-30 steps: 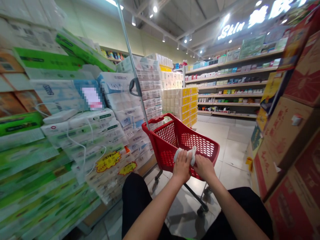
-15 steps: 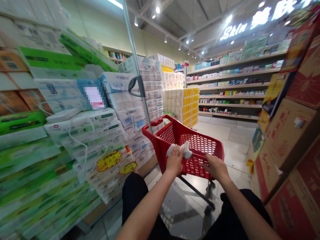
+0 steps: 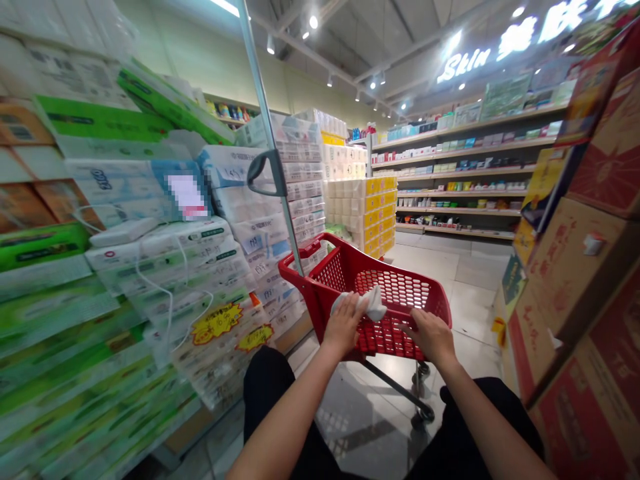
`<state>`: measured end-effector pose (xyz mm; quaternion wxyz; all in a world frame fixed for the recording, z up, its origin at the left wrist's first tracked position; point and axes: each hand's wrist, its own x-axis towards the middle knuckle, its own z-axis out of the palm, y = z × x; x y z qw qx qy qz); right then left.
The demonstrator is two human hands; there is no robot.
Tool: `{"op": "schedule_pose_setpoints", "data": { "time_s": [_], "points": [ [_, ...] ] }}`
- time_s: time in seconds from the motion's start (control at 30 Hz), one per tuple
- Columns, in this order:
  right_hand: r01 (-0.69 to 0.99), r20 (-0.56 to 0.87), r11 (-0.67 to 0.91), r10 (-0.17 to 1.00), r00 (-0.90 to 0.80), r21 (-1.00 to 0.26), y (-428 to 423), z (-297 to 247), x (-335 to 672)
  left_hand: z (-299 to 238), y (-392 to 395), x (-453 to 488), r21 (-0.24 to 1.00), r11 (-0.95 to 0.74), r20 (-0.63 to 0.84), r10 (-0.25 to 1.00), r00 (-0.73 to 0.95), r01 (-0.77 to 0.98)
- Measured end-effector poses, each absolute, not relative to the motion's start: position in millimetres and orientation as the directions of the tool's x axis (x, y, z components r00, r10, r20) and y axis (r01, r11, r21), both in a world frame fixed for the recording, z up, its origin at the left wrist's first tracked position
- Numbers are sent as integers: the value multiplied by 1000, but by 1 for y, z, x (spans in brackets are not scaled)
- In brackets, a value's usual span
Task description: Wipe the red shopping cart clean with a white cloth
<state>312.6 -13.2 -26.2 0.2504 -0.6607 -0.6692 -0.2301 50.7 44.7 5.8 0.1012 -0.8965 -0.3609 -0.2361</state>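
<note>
A small red shopping cart (image 3: 395,333) with a perforated plastic basket stands in front of my knees. My left hand (image 3: 344,325) presses a crumpled white cloth (image 3: 375,304) against the near upper edge of the basket, and part of the cloth bunches out past the fingertips. At the same side, further right, my right hand (image 3: 434,335) has its fingers bent over the rim and its thumb against the outer wall. A tall metal pole (image 3: 265,100) with a grey loop handle (image 3: 265,173) rises from the cart's left end.
Stacked tissue packs (image 3: 135,293) with yellow price signs (image 3: 217,325) line the left side. Cardboard boxes (image 3: 575,267) are piled close on the right. Shelves (image 3: 450,173) of small goods stand at the back, beyond the tiled floor (image 3: 473,303).
The cart's handle end has shifted slightly left, while its far right end has edged right. My left hand and the cloth have slid a little left. My right hand stays by the rim.
</note>
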Motion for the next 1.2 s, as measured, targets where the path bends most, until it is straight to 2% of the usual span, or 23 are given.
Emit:
{"op": "schedule_pose_setpoints", "data": {
  "time_s": [0.1,0.23,0.37,0.47,0.63,0.8,1.0,1.2],
  "points": [
    [999,647,20,763,4,-30,-11,-28,311,10,51,36,-6,-650,534,640,552,760],
    [999,666,-27,745,35,-22,-13,-27,297,3,40,61,78,-631,542,677,498,772],
    [999,644,-46,763,51,-24,-17,-23,274,-13,16,105,151,-714,510,648,565,683],
    [999,606,9,795,22,-48,-21,-20,262,-19,8,115,193,-754,491,628,604,627],
    [993,506,108,860,-66,-55,-31,-20,277,-7,31,83,166,-801,433,584,687,576],
    [981,527,195,833,-166,1,-41,-25,293,6,62,60,161,-703,409,686,602,693],
    [995,559,84,823,-104,62,-47,-27,259,-1,46,72,181,-652,448,721,528,737],
    [995,557,80,824,-100,61,-40,-21,234,-15,17,87,189,-743,461,645,610,642]
  ]
}}
